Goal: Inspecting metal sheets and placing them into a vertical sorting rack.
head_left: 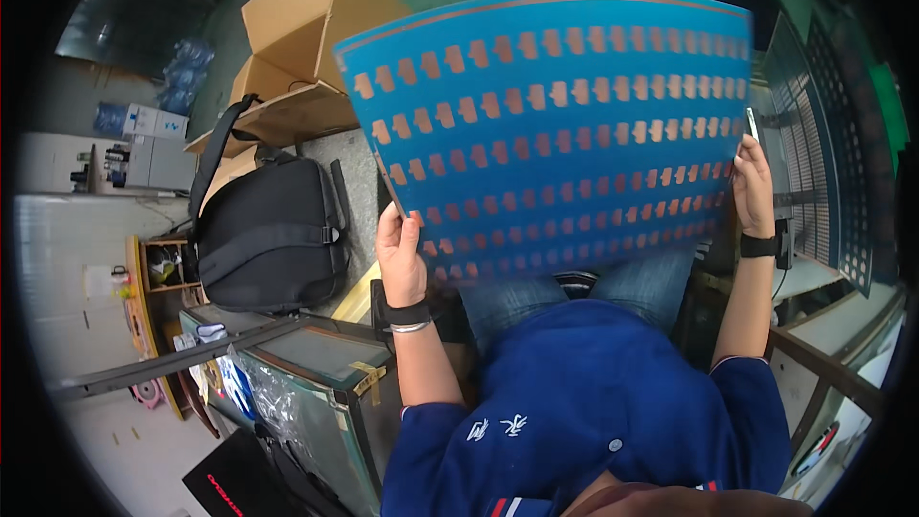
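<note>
A large blue circuit board panel [536,182] with rows of small copper-coloured shapes is held up before me, tilted above my lap. Its left edge is pinched low down between the thumb and fingers of my left hand [402,258]. Opposite, my right hand [754,187] grips the right edge, fingertips curled at the rim and the thumb mostly hidden. Both wrists wear black bands. The panel hides whatever lies directly behind it.
Left of the panel, a black backpack [268,235] leans by an open cardboard box [302,24]. A metal-framed cabinet [316,364] stands at my left elbow. To the right are upright perforated racks [809,124] and a dark rail [823,369]. Water bottles [185,72] sit far left.
</note>
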`<move>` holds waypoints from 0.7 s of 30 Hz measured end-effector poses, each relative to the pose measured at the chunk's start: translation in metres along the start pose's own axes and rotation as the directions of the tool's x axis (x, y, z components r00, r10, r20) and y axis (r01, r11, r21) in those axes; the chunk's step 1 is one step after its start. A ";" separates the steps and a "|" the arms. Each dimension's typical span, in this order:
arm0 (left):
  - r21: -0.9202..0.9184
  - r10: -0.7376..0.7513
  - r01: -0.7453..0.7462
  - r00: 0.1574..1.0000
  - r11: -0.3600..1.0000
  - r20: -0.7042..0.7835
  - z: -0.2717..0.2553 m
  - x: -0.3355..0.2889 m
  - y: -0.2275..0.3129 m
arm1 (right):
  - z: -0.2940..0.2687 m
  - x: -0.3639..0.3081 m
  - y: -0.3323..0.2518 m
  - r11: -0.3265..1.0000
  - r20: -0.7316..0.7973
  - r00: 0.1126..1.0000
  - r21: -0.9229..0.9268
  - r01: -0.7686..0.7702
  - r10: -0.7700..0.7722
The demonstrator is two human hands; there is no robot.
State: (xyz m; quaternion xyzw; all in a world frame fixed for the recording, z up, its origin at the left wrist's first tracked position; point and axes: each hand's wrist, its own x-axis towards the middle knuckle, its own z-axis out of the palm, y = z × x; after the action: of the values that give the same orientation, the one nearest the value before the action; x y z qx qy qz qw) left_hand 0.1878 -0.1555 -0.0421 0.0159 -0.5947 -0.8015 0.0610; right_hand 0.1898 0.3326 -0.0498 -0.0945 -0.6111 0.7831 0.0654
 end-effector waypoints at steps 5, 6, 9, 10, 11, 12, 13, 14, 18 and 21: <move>0.234 0.221 -0.309 0.915 0.922 0.338 -0.029 0.024 -0.021 | -0.059 0.042 0.043 0.871 0.343 0.841 0.415 0.264 -0.418; 0.060 0.292 -0.317 0.920 0.947 0.261 -0.002 0.020 -0.016 | -0.078 0.056 0.054 0.897 0.353 0.826 0.133 0.421 -0.440; 0.069 0.312 -0.330 0.929 0.941 0.198 0.012 0.017 -0.016 | -0.021 0.041 0.052 0.822 0.279 0.949 0.568 -0.037 -0.150; 0.030 0.027 -0.027 1.000 0.999 0.003 0.010 0.008 -0.017 | -0.012 0.037 0.051 0.789 0.272 0.955 0.610 -0.077 -0.118; -0.032 -0.068 0.068 0.998 0.997 0.020 0.008 0.006 -0.017 | -0.008 0.031 0.050 0.775 0.274 0.956 0.625 -0.093 -0.106; -0.092 -0.160 0.163 0.986 0.982 0.042 0.008 0.006 -0.017 | -0.006 0.027 0.047 0.770 0.271 0.957 0.630 -0.100 -0.098; -0.099 -0.162 0.166 0.986 0.981 0.043 0.009 0.005 -0.018 | -0.005 0.025 0.045 0.768 0.269 0.959 0.632 -0.104 -0.091; -0.150 -0.170 0.174 0.985 0.973 0.035 0.012 0.006 -0.017 | -0.005 0.024 0.046 0.765 0.257 0.963 0.635 -0.105 -0.081; -0.428 -0.250 0.220 0.968 0.877 -0.014 0.039 0.011 -0.003 | -0.013 0.026 0.050 0.761 0.250 0.964 0.642 -0.095 -0.091; -0.332 -0.446 0.446 0.891 0.831 0.080 0.017 0.009 -0.042 | -0.016 0.023 0.062 0.729 0.290 0.950 0.674 -0.120 -0.112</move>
State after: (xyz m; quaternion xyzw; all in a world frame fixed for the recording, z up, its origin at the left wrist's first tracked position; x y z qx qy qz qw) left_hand 0.1739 -0.1284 -0.0767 0.1435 -0.4261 -0.8843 -0.1254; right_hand 0.1716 0.3374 -0.1156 0.0593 -0.2821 0.9576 -0.0031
